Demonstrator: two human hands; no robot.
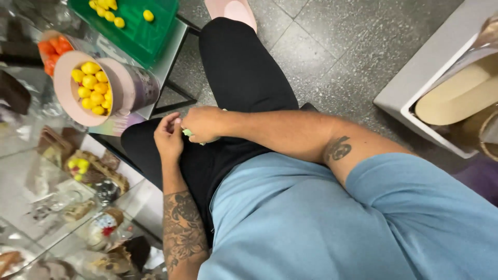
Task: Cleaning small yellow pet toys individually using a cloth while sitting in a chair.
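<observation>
Near the middle of the frame, over our lap, our left hand (168, 136) and right hand (203, 123) are both curled shut around one small green thing (188, 133). We think it could slip onto the floor (332, 46), since we hold only a tiny bit. At upper left, one pink tub (122, 85) holds about ten yellow balls (92, 88); one green tray (142, 33) holds about five more.
</observation>
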